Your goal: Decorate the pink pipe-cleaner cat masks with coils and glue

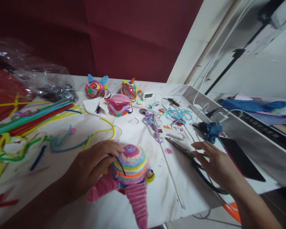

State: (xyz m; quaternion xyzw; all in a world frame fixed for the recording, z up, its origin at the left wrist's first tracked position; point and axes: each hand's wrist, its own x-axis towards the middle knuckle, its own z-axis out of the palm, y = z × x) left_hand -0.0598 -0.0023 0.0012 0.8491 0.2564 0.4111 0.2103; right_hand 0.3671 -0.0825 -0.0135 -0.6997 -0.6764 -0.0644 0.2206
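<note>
A round craft piece (132, 163) wound in coloured pipe-cleaner rings, with two pink cone horns (137, 202), lies near the front of the table. My left hand (97, 162) grips its left side, fingers curled on the top edge. A thin black cord (120, 165) comes out by those fingers. To the right, my right hand (212, 162) hovers over black-handled scissors (201, 175), thumb and fingers apart. Whether its fingertips touch them I cannot tell. The scissor blades (178, 146) point away to the left, towards a white glue gun (171, 133).
Three similar decorated balls (119, 106) stand at the back. Pipe cleaners (33, 119) lie in a bundle on the left, by a clear plastic bag (50, 79). Blue scraps (178, 114), a glue stick (173, 178) and a dark phone-like slab (243, 159) lie on the right.
</note>
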